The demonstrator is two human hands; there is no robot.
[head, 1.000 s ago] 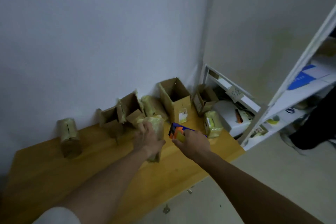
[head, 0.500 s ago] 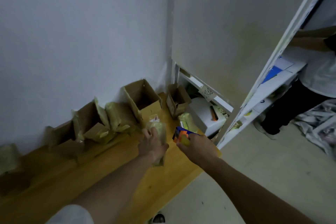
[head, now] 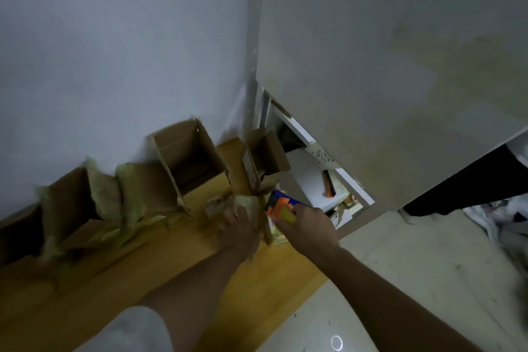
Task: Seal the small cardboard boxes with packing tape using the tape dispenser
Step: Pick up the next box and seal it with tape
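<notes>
My left hand grips a small cardboard box wrapped in yellowish tape, standing on the wooden table. My right hand holds the blue and orange tape dispenser right beside that box, at its right side. Much of the box is hidden behind my left hand. Along the wall stand an open cardboard box, a smaller open one, and several boxes with taped flaps, blurred by motion.
The table's right corner ends just past my right hand, with pale floor beyond. A white shelf unit with an orange tool sits by the corner. A person in dark trousers stands at right.
The view has swung left and tilted, so the boxes slid leftward in frame. Both hands stay on the taped box and the dispenser, close together as before.
</notes>
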